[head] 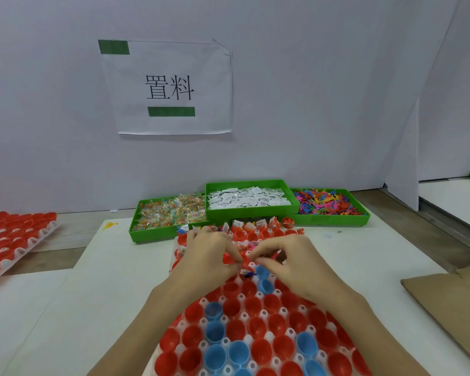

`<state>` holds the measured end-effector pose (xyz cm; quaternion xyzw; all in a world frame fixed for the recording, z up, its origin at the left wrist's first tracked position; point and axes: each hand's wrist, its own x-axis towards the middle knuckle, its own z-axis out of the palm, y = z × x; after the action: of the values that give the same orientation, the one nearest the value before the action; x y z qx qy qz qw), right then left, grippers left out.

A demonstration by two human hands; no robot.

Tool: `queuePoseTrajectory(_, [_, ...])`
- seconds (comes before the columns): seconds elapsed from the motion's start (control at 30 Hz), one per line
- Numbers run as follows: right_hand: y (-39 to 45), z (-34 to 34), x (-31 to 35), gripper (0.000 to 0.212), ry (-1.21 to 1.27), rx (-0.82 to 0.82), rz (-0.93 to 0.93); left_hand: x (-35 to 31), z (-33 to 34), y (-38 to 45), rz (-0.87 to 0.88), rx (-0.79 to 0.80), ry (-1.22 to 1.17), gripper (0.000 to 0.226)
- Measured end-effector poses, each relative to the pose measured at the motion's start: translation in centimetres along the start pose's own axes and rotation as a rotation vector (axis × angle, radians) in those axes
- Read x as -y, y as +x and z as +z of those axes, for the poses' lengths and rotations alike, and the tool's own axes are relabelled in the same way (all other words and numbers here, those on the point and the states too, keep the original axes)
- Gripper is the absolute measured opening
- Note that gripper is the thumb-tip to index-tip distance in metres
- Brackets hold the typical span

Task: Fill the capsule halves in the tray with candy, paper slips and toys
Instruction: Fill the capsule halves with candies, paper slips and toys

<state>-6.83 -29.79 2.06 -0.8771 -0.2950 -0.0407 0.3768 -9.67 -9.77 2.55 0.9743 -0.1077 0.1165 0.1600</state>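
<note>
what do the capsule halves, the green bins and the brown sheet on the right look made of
Capsule halves: probably thin moulded plastic, glossy, with highlights inside the cups.
Green bins: likely rigid plastic, uniform colour, moulded rims, slight sheen.
Brown sheet: looks like cardboard, matte, with a fold crease.

- Capsule halves (258, 328): mostly red, a few blue.
- Three bins (248, 213): bright green.
- Paper slips (248, 198): white.
- Toys (327, 202): mixed pink, orange, blue, yellow.
- Counter (125, 267): white.

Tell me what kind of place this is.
Likely a small packing or assembly workstation: green bins of sorted candy, slips and toys, a tray of open capsule halves, and a printed sign on the partition.
</note>
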Motion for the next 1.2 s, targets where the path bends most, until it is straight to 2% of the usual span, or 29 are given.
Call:
queuePoseTrajectory(0.1, [-0.2, -1.4, -0.4, 0.019, 0.082, -0.108, 0.021, 1.0, -1.7, 0.1, 0.008, -0.023, -0.150, 0.011])
queuePoseTrajectory(0.17, [-0.2, -2.0, -0.7, 0.019, 0.121, -0.150, 0.044, 2.9, -2.5, 0.4, -0.033, -0.132, -0.148, 0.015])
queuePoseTrajectory(0.23, [-0.2, -2.4, -0.9, 0.020, 0.140, -0.169, 0.067, 5.7, -2.7, 1.0, -0.128, -0.264, -0.100, 0.019])
queuePoseTrajectory(0.3, [-0.2, -2.5, -1.0, 0.019, 0.145, -0.177, 0.075, 8.7, -2.5, 2.0, -0.259, -0.311, -0.038, 0.025])
queuePoseTrajectory(0.37, [-0.2, -2.4, -1.1, 0.020, 0.142, -0.183, 0.074, 11.2, -2.3, 2.8, -0.327, -0.253, 0.040, 0.031])
queuePoseTrajectory(0.57, [0.0, -2.1, -1.6, 0.023, 0.117, -0.199, 0.057, 14.6, -2.6, 4.3, -0.251, 0.014, 0.196, 0.031])
queuePoseTrajectory(0.77, [0.0, -2.0, -2.0, 0.026, 0.086, -0.211, 0.038, 14.6, -2.5, 4.8, -0.222, 0.011, 0.211, 0.022])
queuePoseTrajectory(0.93, [0.0, -1.6, -2.1, 0.023, 0.070, -0.221, 0.027, 14.3, -2.5, 4.3, -0.240, -0.194, 0.184, 0.005])
queuePoseTrajectory(1.0, [0.0, -1.6, -2.1, 0.023, 0.065, -0.213, 0.033, 14.2, -2.6, 4.0, -0.274, -0.270, 0.135, 0.010])
queuePoseTrajectory(1.1, [0.0, -1.6, -2.2, 0.023, 0.064, -0.200, 0.042, 14.1, -2.8, 3.6, -0.295, -0.398, 0.048, 0.006])
queuePoseTrajectory(1.2, [-0.1, -1.8, -2.3, 0.024, 0.063, -0.190, 0.051, 12.9, -3.1, 2.5, -0.351, -0.571, -0.151, 0.009])
